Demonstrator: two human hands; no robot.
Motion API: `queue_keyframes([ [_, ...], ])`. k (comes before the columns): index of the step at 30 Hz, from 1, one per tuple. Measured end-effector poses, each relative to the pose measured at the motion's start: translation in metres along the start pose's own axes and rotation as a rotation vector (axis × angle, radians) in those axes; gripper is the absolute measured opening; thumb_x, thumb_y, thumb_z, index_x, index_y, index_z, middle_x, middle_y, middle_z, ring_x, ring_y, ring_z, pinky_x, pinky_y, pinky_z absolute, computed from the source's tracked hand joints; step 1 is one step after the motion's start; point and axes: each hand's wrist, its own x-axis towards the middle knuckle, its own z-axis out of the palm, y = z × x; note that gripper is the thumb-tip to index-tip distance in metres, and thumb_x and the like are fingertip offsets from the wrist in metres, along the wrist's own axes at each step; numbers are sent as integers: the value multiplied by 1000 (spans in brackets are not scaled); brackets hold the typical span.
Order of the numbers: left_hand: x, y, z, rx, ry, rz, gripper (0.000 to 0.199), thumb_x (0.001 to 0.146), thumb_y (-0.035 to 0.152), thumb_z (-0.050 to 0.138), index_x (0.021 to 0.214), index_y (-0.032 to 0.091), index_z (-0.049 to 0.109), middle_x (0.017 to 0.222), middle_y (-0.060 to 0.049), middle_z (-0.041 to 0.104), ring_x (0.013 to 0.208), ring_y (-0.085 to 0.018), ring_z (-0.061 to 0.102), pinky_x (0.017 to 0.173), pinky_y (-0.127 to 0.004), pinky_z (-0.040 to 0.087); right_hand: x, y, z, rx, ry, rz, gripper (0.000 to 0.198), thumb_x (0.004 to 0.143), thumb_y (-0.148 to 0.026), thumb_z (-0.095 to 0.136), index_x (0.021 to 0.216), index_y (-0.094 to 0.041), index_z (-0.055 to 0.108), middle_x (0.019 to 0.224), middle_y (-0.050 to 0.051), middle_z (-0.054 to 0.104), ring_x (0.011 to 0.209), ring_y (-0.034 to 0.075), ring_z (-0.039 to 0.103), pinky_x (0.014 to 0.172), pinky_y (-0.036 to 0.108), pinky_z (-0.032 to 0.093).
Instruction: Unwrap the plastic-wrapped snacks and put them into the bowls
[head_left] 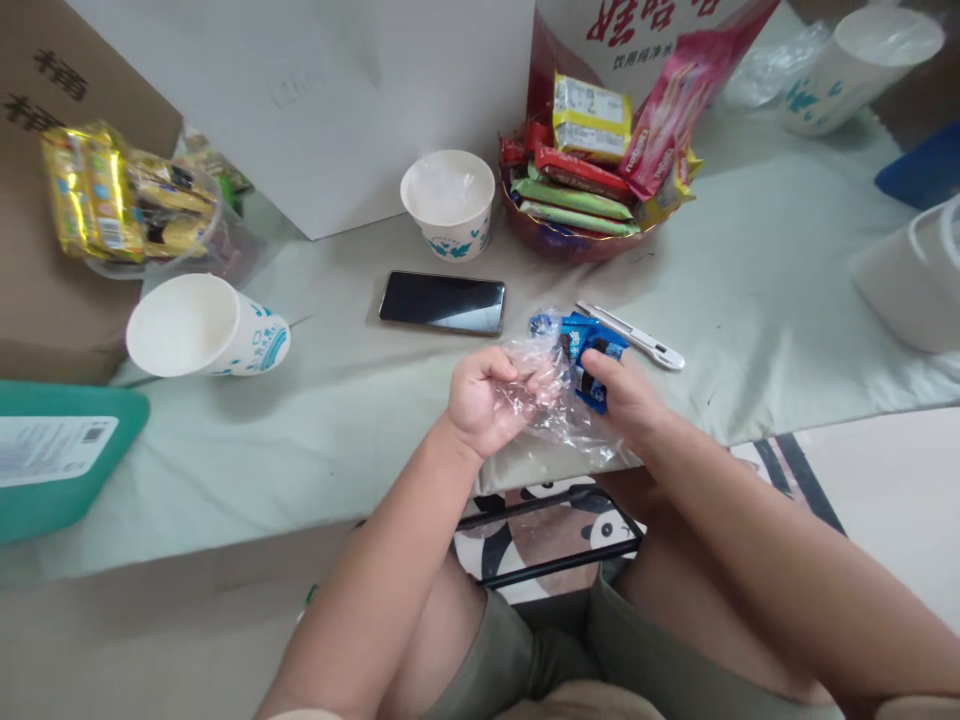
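Note:
My left hand (487,400) is closed on a clear plastic bag (574,430), whose crinkled film spreads between both hands. In my right hand (626,395) are small blue snack packets (577,335), pinched under the thumb and partly inside or behind the film. I cannot tell how many packets there are. Just beyond my right hand a white utility knife (634,335) lies on the cloth. A black phone (442,302) rests flat on the table, up and left of my hands.
A bowl of packaged snacks (577,245) and a paper cup (450,205) stand behind. Another cup (206,330) is at the left, near a tub of yellow packets (112,200) and a teal container (75,510). To the right are a white bin (915,280) and a tilted cup (847,80).

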Motion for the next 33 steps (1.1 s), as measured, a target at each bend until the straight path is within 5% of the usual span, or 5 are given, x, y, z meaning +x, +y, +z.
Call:
queue_keyframes([
  [10,-14,8,-6,-54,-224,-284,57,39,36,73,40,25,17,38,3,13,37,-9,20,47,-32,21,0,-1,0,-30,-66,71,47,62,-53,87,92,-24,65,86,2,77,82,27,75,76,44,63],
  [18,-30,28,-35,17,-125,-81,73,48,58,76,43,25,11,35,6,1,31,-10,15,41,-34,23,-5,-11,-6,-95,-222,73,49,68,-45,85,110,-26,68,114,7,77,108,28,74,93,46,63],
  [23,-36,46,-47,-88,-158,184,66,63,37,76,42,23,16,38,7,-1,34,-9,11,39,-32,19,-5,-14,-16,-32,-187,-31,48,69,-52,84,109,-30,68,127,5,75,120,31,71,96,53,61],
  [28,-22,55,-39,-239,143,371,51,73,19,63,51,19,17,47,4,19,44,-8,18,44,-27,25,7,-16,-37,-109,32,-321,49,84,-69,63,114,-31,71,127,6,73,135,31,62,111,55,52],
  [33,-11,56,-42,-317,350,194,39,73,19,58,55,20,23,49,4,24,41,-8,28,42,-23,25,6,-11,-53,-239,207,-440,38,84,-59,68,111,-32,69,111,5,73,122,29,67,105,51,55],
])
